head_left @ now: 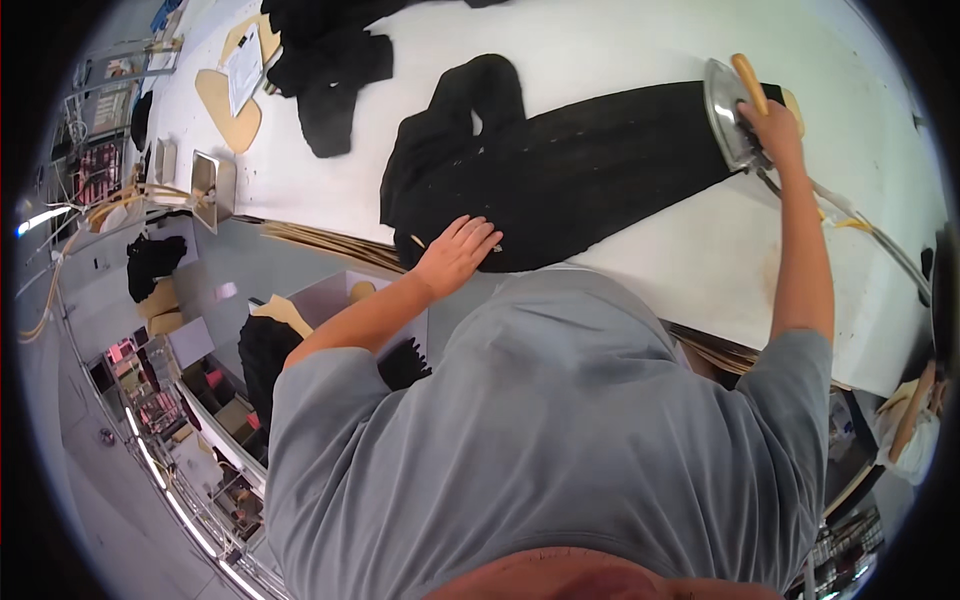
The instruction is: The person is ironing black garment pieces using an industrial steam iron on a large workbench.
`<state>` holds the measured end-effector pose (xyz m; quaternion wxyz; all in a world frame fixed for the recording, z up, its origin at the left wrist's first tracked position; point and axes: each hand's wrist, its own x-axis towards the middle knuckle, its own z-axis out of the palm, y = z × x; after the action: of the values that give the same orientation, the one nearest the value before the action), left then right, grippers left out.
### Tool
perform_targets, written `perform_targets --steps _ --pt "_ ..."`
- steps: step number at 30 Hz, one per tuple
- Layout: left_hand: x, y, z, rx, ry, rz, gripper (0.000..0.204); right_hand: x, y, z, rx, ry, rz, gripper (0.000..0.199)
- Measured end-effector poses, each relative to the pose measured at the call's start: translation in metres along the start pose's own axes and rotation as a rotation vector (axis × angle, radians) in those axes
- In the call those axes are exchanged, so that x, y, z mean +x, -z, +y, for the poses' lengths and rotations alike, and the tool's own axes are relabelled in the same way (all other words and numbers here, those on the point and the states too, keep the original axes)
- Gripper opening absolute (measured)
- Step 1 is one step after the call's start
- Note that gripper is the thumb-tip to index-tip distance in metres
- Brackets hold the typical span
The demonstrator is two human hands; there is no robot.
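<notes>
The right hand (pixel 778 138) covers the lower end of the wooden handle (pixel 749 84) at right of frame, and the underside of the iron (pixel 721 112) is out of sight. A tan board (pixel 793 110) is mostly hidden by the black garment (pixel 620 150). The palm of the left hand (pixel 458 258), at centre, is hidden. Upper left, dark clothing (pixel 325 60) is cut off by the top edge, and print on a paper sheet (pixel 243 72) is too small to read. The grey shirt (pixel 560 430) hides part of the table (pixel 620 40). Lower left, shelf contents (pixel 215 400) are too small to tell.
</notes>
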<state>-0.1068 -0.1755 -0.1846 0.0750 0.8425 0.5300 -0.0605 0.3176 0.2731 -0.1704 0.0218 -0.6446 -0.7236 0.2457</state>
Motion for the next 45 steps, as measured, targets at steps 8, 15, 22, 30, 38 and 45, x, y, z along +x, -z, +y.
perform_targets --steps 8,15,22,30,38,45 --pt "-0.036 -0.03 -0.006 -0.162 -0.041 0.23 0.033 -0.165 -0.131 -0.249 -0.215 0.442 -0.148 0.047" --pt "-0.043 -0.048 0.011 -0.178 -0.022 0.362 0.024 -0.202 -0.154 -0.278 -0.224 0.543 -0.06 0.044" --pt "-0.044 -0.045 0.018 -0.3 0.065 0.453 0.021 -0.125 -0.066 -0.074 -0.029 0.139 0.213 0.049" --pt "-0.04 -0.036 0.023 -0.234 0.113 0.346 0.02 -0.085 -0.002 0.033 0.075 -0.21 0.251 0.049" --pt "-0.044 -0.046 0.017 -0.28 0.07 0.424 0.021 -0.192 -0.119 -0.108 -0.078 0.247 0.213 0.041" --pt "-0.046 -0.054 0.023 -0.308 0.132 0.512 0.02 -0.227 -0.177 -0.29 -0.134 0.762 0.138 0.03"
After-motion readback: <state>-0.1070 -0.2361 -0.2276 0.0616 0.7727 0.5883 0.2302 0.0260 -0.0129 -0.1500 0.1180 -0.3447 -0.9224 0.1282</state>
